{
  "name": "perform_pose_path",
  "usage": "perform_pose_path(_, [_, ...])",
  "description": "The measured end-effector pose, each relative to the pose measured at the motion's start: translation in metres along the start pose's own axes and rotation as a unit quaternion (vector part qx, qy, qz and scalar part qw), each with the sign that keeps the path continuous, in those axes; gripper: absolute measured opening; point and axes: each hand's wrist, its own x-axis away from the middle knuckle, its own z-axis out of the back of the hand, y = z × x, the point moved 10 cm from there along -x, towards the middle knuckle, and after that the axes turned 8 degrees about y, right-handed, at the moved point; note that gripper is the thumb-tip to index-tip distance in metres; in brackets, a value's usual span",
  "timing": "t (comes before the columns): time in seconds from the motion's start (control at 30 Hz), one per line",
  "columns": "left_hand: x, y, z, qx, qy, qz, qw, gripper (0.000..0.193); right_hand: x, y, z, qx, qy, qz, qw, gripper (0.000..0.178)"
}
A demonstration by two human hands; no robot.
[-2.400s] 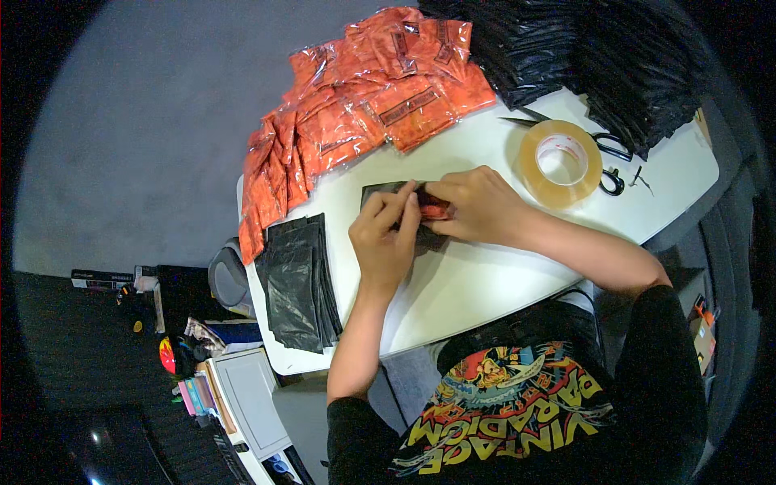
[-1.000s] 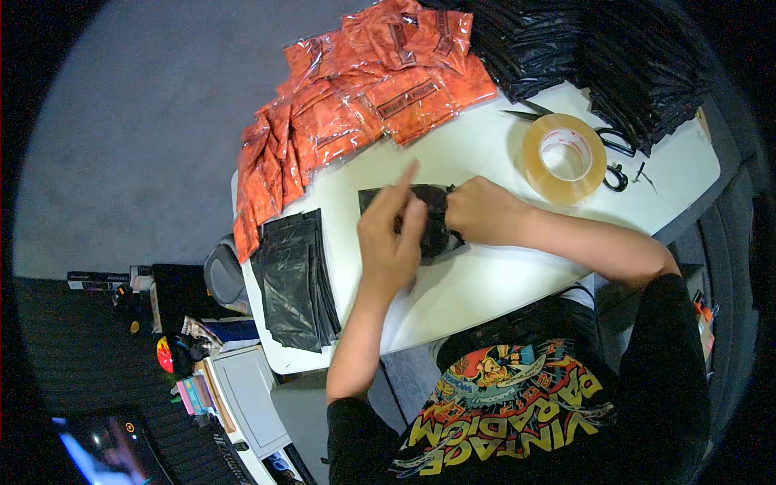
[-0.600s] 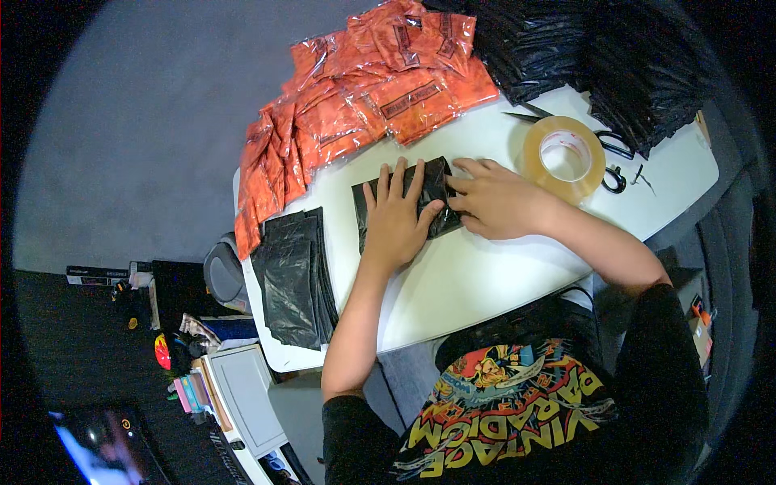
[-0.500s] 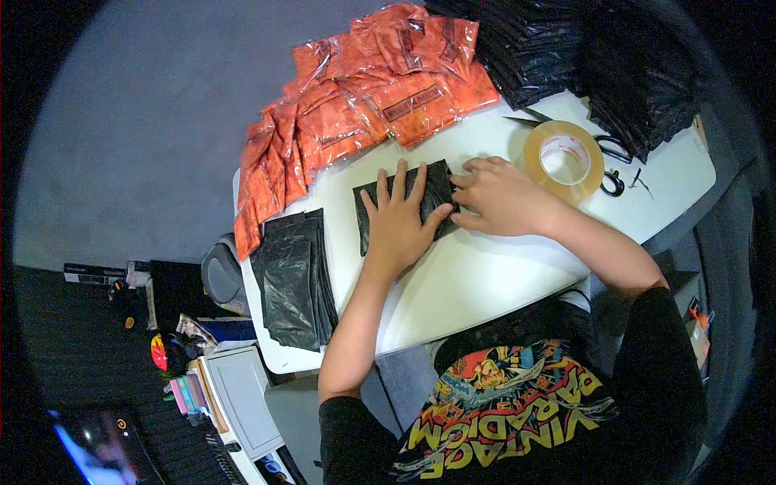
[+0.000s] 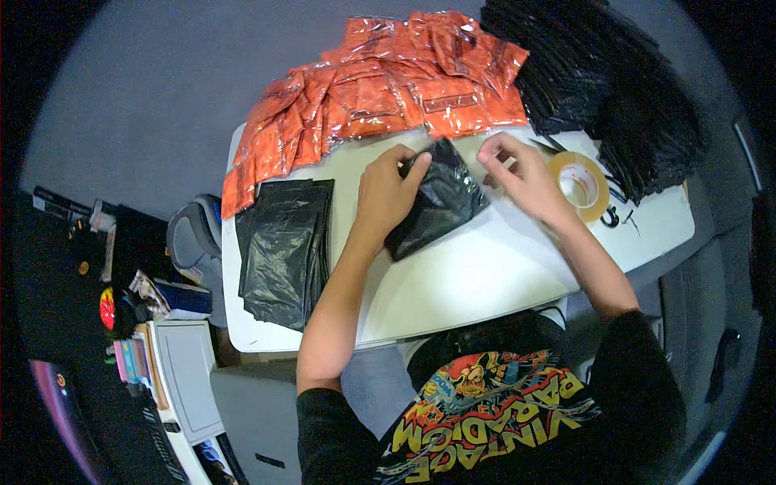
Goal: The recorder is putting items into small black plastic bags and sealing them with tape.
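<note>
A folded, glossy black plastic package [image 5: 440, 202] is tilted up off the white table [image 5: 477, 267], its upper corner raised. My left hand [image 5: 388, 190] grips its left edge, thumb on top and fingers behind. Just right of the package, my right hand [image 5: 525, 178] is raised with thumb and fingers curled together in a pinch. Whatever it may hold is too small to make out. A stack of flat black plastic bags [image 5: 284, 255] lies left of my left forearm.
Orange items in clear plastic [image 5: 380, 89] are heaped along the far side. Black plastic packages [image 5: 606, 81] pile up at the far right. A roll of clear tape [image 5: 598, 174] lies beside my right wrist, near black-handled scissors [image 5: 609, 216]. A grey chair [image 5: 194, 230] stands left of the table.
The package lay flat under my spread left hand; now that hand grips and lifts it. My right hand has come off its right edge, upward and right. The view has shifted slightly.
</note>
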Motion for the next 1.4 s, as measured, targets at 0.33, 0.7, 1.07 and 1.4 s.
perform_pose_path(0.33, [0.009, 0.014, 0.017, 0.328, 0.129, 0.099, 0.931, 0.049, -0.003, 0.003, -0.027, -0.155, -0.092, -0.091, 0.979, 0.021])
perform_pose_path(0.7, [0.004, 0.005, 0.03, 0.326, 0.138, 0.057, 0.934, 0.012, -0.024, -0.037, 0.002, -0.098, 0.01, 0.101, 0.99, 0.019])
perform_pose_path(1.07, [0.122, 0.061, 0.001, -0.032, -0.118, -0.213, 0.969, 0.04, 0.106, -0.008, -0.014, 0.165, -0.182, 0.306, 0.92, 0.025])
perform_pose_path(1.4, [0.133, 0.028, 0.008, 0.162, -0.111, 0.069, 0.978, 0.024, 0.114, -0.014, 0.003, 0.072, -0.071, 0.161, 0.982, 0.011])
